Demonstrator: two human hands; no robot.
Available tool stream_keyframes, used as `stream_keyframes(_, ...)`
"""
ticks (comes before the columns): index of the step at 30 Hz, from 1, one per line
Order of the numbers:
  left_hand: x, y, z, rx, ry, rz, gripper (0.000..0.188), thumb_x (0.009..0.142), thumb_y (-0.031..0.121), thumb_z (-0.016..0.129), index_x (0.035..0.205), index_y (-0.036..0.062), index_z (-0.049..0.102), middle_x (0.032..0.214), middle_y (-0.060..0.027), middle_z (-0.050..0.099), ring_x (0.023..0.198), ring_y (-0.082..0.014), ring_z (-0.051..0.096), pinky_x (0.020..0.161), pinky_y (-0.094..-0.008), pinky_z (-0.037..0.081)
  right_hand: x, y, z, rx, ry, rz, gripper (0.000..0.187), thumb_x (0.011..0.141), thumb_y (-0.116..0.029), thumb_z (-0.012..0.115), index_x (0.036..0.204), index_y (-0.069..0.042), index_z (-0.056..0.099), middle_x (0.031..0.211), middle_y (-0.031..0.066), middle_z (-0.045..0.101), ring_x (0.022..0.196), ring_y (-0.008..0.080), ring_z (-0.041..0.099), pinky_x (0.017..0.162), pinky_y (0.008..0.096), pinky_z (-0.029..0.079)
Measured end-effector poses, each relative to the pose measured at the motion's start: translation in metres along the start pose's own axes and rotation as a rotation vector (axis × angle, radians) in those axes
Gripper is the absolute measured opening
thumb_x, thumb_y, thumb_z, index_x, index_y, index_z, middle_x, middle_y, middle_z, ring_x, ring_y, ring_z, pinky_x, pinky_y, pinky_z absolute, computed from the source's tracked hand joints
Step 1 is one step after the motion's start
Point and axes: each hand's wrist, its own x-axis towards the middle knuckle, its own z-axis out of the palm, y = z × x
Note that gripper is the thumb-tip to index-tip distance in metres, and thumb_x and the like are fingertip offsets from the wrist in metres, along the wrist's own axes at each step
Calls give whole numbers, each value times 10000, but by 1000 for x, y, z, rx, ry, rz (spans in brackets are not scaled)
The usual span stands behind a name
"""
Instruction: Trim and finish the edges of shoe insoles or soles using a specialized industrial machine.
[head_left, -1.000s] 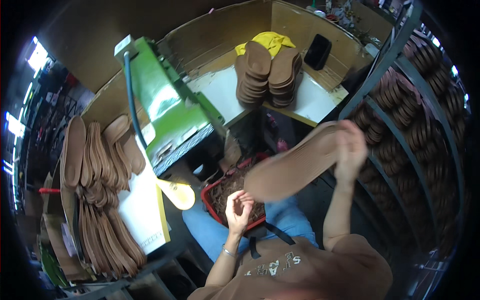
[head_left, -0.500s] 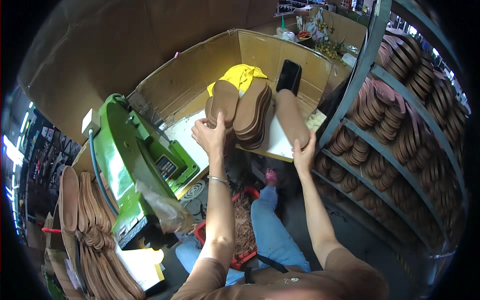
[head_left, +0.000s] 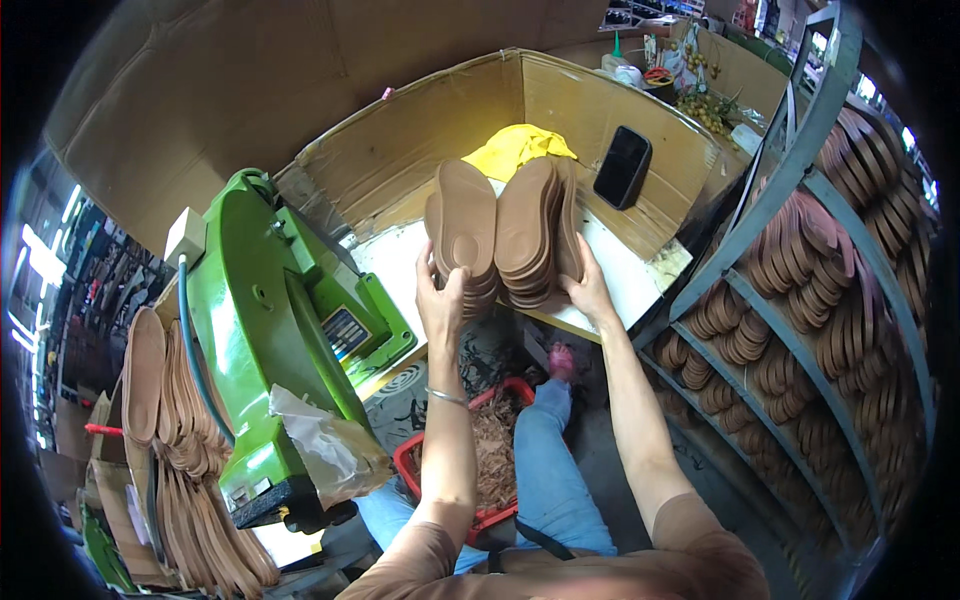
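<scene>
Two stacks of brown shoe insoles stand side by side on the white work surface [head_left: 640,260]. My left hand [head_left: 441,300] grips the heel end of the left stack [head_left: 466,210], thumb on its top insole and fingers along its outer side. A single insole [head_left: 568,225] is tipped on edge against the outer side of the right stack [head_left: 524,220]. My right hand [head_left: 588,285] holds that insole by its heel end, fingers partly hidden behind it. Behind the stacks lies a crumpled yellow cloth [head_left: 515,150].
A green machine [head_left: 270,320] stands at the left, a plastic bag on its near end. A black phone [head_left: 623,167] leans on the cardboard wall [head_left: 620,100]. Racks of insoles [head_left: 780,290] rise at right; more insoles [head_left: 180,420] lie lower left. A red bin [head_left: 408,465] holds scraps.
My right hand has brought the single insole leftward, from beside the phone to the right stack. The two stacks now stand closer together and straighter, with my left hand still on the left one.
</scene>
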Motion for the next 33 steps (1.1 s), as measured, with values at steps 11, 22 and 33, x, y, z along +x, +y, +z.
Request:
stream_keyframes(11,-48,6,-14,190,436,136,671,801,224,655,1325,-50,340,1322,-241,372,1254,-357,333,1053,-423,253,-27,-48,46,-107,-135,27,769,732,18,575,1419,-67,239,1320,254,450,1225,356,452,1010,386,371)
stream_keyframes(22,-240,-66,-196,948,240,226,492,750,141,668,1203,32,509,1319,-231,396,1245,-402,341,1027,-510,293,-88,-33,-71,116,374,406,583,735,-4,636,1280,-28,430,1092,165,543,863,285,600,600,353,580)
stream_keyframes(33,-306,129,-503,1564,1393,343,462,746,152,688,1161,32,522,1232,-200,450,1184,-378,366,1000,-480,295,-109,-22,-83,-125,332,639,813,769,-411,724,1360,-41,306,1043,165,588,542,169,597,399,216,469)
